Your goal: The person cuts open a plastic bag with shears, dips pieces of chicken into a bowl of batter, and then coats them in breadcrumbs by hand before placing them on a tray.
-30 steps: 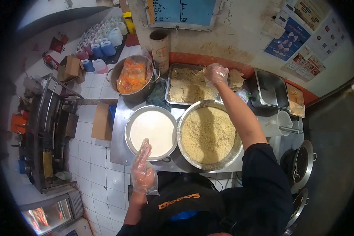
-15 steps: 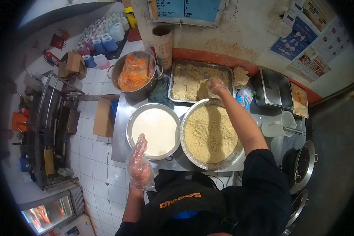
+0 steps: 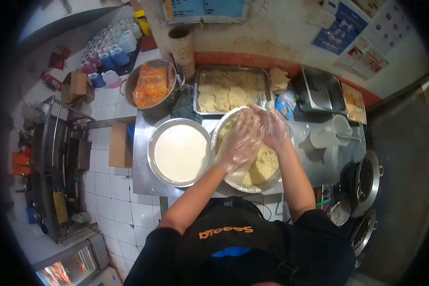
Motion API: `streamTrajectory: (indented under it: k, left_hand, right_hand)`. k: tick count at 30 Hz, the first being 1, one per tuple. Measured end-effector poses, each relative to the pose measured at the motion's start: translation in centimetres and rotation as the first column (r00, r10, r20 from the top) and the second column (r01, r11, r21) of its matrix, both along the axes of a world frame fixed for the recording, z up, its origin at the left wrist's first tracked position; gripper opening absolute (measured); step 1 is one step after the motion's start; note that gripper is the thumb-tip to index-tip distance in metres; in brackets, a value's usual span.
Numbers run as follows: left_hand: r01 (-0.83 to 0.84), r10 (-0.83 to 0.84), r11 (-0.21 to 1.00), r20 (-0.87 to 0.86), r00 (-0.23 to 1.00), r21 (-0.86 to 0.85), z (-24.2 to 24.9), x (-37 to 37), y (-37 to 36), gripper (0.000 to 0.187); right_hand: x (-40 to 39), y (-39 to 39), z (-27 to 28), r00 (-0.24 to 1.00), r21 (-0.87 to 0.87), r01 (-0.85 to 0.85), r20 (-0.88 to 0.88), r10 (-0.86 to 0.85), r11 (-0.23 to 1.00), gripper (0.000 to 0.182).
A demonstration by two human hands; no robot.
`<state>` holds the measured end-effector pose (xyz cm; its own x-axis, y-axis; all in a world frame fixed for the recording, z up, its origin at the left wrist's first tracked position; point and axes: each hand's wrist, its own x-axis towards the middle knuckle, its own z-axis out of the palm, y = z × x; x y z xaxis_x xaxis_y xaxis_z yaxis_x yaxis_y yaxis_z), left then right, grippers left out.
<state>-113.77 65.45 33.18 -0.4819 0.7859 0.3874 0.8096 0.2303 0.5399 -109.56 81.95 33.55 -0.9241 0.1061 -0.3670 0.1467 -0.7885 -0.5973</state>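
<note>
Both hands wear clear plastic gloves and sit over the crumb bowl, a wide metal bowl of yellowish breadcrumbs at the front edge of the counter, right of centre.

Left hand: fingers spread wide and flat, palm down, over the crumbs. Nothing visibly gripped; whether the fingertips touch the crumbs cannot be told.

Right hand: just beside the left, over the bowl's far rim, fingers loosely extended, not fisted. Glove glare hides whether anything lies under the palm.

The batter bowl, filled with pale liquid, stands touching the crumb bowl on its left, near the counter's front left corner. The tray of breaded pieces lies along the back edge. A pot with an orange bag sits at the back left corner. A white jug stands towards the right edge.
</note>
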Motion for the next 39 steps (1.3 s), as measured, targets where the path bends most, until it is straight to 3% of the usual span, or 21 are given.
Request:
streamTrajectory:
  k: [2, 4, 8, 10, 12, 14, 15, 16, 18, 21, 22, 24, 26, 28, 30, 31, 32, 33, 34, 36, 39]
  left_hand:
    - [0.054, -0.063, 0.994, -0.089, 0.994, -0.093, -6.1, 0.0, 3.4, 0.055]
    - [-0.137, 0.145, 0.976, 0.035, 0.989, -0.167, -10.8, 0.6, 5.4, 0.055]
    - [-0.124, 0.058, 0.928, -0.191, 0.980, -0.352, -5.3, 2.8, 2.9, 0.056]
    - [-0.038, 0.039, 0.999, -0.031, 0.999, 0.029, -5.0, 4.9, 3.6, 0.056]
    - [0.132, -0.132, 0.991, 0.004, 0.991, 0.024, -5.6, 6.5, 3.9, 0.056]
    - [0.041, -0.042, 0.999, -0.159, 0.986, -0.010, -9.7, 6.9, 3.7, 0.059]
    - [-0.058, -0.146, 0.939, -0.546, 0.825, -0.340, -10.9, 5.2, 5.6, 0.057]
    - [-0.056, -0.151, 0.937, -0.547, 0.823, -0.344, -9.5, 4.8, 5.3, 0.057]
    - [-0.134, 0.134, 0.945, -0.020, 0.991, -0.297, -6.0, 3.6, 4.1, 0.047]
    - [-0.013, -0.030, 0.988, -0.268, 0.963, -0.157, -4.9, 5.0, 3.4, 0.045]
    - [0.153, -0.176, 0.984, -0.392, 0.903, -0.090, -5.9, 5.9, 3.3, 0.045]
    - [0.259, -0.218, 0.953, -0.236, 0.947, 0.156, -8.6, 6.4, 3.4, 0.039]
    - [0.140, -0.162, 0.965, 0.089, 0.983, 0.222, -9.1, 4.3, 3.6, 0.031]
    - [0.111, -0.142, 0.976, 0.156, 0.977, 0.189, -10.7, 1.6, 3.5, 0.024]
    - [-0.251, 0.259, 0.797, -0.065, 0.964, -0.549, -8.1, 0.5, 3.6, 0.023]
    - [-0.248, 0.253, 0.800, -0.068, 0.965, -0.546, -11.1, 0.1, 4.0, 0.023]
    - [-0.208, 0.220, 0.969, 0.075, 0.973, -0.134, -16.7, -0.2, 4.2, 0.022]
    - [-0.185, 0.128, 0.933, 0.195, 0.972, 0.308, -19.9, -0.2, 4.3, 0.022]
    - [-0.184, 0.127, 0.934, 0.195, 0.972, 0.306, -17.0, 1.1, 4.2, 0.022]
    - [0.127, -0.076, 0.965, -0.219, 0.973, 0.230, -7.6, 5.1, 4.1, 0.023]
    - [0.169, -0.164, 0.986, -0.184, 0.969, 0.011, -6.9, 3.9, 4.4, 0.021]
  right_hand:
    - [3.8, -1.3, -1.9, 0.995, -0.085, 0.101, 0.004, -0.101, 0.991, 0.064]
    - [6.8, -2.1, -2.4, 0.986, -0.314, 0.063, -0.128, -0.108, 0.947, 0.063]
    - [10.8, -3.0, -4.6, 0.979, 0.004, 0.203, 0.004, -0.203, 0.979, 0.060]
    - [11.1, -4.1, -5.8, 0.941, 0.097, 0.293, 0.148, -0.305, 0.951, 0.056]
    - [11.6, -4.8, -6.1, 0.873, -0.015, 0.405, 0.305, -0.382, 0.914, 0.051]
    - [11.4, -5.0, -5.3, 0.916, -0.058, 0.335, 0.252, -0.311, 0.940, 0.051]
    - [11.3, -5.0, -4.8, 0.951, -0.088, 0.259, 0.198, -0.238, 0.962, 0.052]
    - [11.2, -5.1, -4.6, 0.977, -0.113, 0.178, 0.142, -0.161, 0.978, 0.053]
    - [10.9, -5.8, -4.1, 0.954, -0.169, 0.276, 0.165, -0.249, 0.946, 0.053]
    - [10.8, -6.2, -3.8, 0.943, -0.210, 0.288, 0.234, -0.238, 0.934, 0.049]
    - [11.0, -6.3, -6.2, 0.913, -0.040, 0.345, 0.246, -0.326, 0.938, 0.048]
    - [11.3, -6.0, -9.0, 0.881, 0.131, 0.385, 0.243, -0.406, 0.914, 0.047]
    - [11.3, -4.7, -10.1, 0.900, 0.586, -0.058, 0.381, -0.211, 0.808, 0.046]
    - [11.1, -4.7, -3.3, 0.902, 0.591, -0.139, 0.406, -0.145, 0.794, 0.046]
    - [11.3, -4.5, -0.9, 0.900, 0.598, -0.210, 0.427, -0.086, 0.773, 0.047]
    - [11.5, -4.3, -1.1, 0.936, 0.496, -0.044, 0.325, -0.138, 0.867, 0.046]
    - [11.8, -4.3, -1.5, 0.951, 0.359, 0.114, 0.232, -0.206, 0.927, 0.046]
    - [11.4, -4.4, -2.4, 0.945, 0.241, 0.165, 0.238, -0.224, 0.956, 0.046]
    - [11.2, -4.8, -2.3, 0.945, 0.239, 0.167, 0.240, -0.224, 0.957, 0.046]
    - [10.9, -5.9, -2.0, 0.942, 0.056, 0.315, 0.107, -0.319, 0.947, 0.051]
    - [10.8, -6.6, -1.6, 0.926, 0.198, 0.288, 0.191, -0.325, 0.937, 0.052]
